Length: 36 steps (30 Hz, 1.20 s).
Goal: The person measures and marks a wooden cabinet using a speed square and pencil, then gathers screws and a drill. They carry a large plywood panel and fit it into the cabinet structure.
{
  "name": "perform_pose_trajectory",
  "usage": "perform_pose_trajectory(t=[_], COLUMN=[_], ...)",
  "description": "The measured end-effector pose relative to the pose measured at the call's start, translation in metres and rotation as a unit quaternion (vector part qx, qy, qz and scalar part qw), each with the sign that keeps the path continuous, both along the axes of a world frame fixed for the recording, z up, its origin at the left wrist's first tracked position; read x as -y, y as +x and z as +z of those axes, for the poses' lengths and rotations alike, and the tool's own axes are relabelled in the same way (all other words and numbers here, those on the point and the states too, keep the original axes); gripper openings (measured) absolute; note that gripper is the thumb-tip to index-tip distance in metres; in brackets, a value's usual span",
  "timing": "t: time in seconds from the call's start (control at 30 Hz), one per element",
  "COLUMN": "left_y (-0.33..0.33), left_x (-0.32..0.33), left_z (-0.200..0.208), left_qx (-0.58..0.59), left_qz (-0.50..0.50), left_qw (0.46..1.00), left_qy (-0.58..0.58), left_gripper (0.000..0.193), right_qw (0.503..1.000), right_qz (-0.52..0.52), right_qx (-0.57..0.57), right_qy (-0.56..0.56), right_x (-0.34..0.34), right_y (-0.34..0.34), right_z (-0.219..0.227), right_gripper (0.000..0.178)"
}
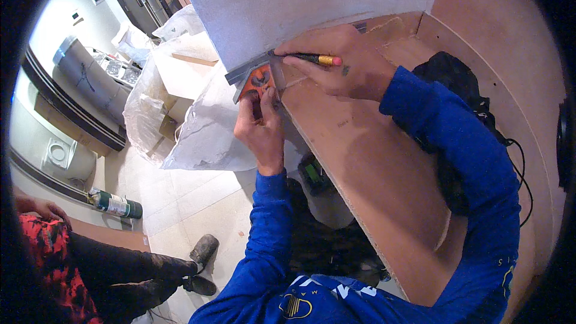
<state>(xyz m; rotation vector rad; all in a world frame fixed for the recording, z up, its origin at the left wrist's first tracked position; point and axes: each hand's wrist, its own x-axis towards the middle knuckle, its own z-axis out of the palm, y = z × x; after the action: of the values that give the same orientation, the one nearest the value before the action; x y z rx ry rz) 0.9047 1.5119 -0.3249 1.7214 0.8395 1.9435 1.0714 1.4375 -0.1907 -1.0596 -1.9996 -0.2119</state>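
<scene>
My left hand (262, 129) is closed on an orange angle tool (262, 77) with grey edges and curved cut-outs. The tool rests against a grey strip (240, 74) at the lower corner of a white panel (312, 0). From the right my right hand (342, 63) reaches in, fingers pinched round a dark pencil (312, 57) with a gold band and pink eraser. The pencil's front end lies close to the strip and the tool's upper side; its tip is hidden by my fingers. Below my right hand lies a brown board (366, 156).
A white plastic sack (207, 126) with board offcuts stands left of the panel. Another person's legs (138, 270) are at lower left, near a green cylinder (117, 204). A black bag (447, 75) and a cable (524, 186) lie right, beside my right arm.
</scene>
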Motion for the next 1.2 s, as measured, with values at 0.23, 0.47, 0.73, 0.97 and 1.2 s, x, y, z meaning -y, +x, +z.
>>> perform_pose_trajectory(t=[0.23,0.47,0.73,0.97,1.2], left_y=[0.002,0.001,0.002,0.002,0.003], left_x=[-0.004,-0.001,0.002,0.000,0.006], left_z=[-0.004,-0.003,-0.001,-0.002,0.002], left_qx=[0.037,0.018,0.028,0.028,0.024], left_qz=[-0.035,-0.016,-0.012,-0.011,-0.005], left_qw=[0.999,1.000,1.000,1.000,1.000], left_qy=[-0.009,0.003,-0.002,0.006,-0.006], left_gripper=[0.012,0.013,0.011,0.012,0.012], right_qw=[1.000,0.999,1.000,1.000,1.000], right_qz=[0.016,0.021,0.006,0.008,0.024], right_qx=[-0.019,-0.029,-0.008,0.021,0.016], right_qy=[0.007,0.007,0.004,0.014,0.008], right_x=[0.000,0.000,0.005,0.006,0.003], right_y=[-0.002,-0.001,-0.003,-0.009,-0.009], right_z=[0.001,-0.001,0.002,0.004,-0.001], right_gripper=[0.022,0.022,0.022,0.024,0.024])
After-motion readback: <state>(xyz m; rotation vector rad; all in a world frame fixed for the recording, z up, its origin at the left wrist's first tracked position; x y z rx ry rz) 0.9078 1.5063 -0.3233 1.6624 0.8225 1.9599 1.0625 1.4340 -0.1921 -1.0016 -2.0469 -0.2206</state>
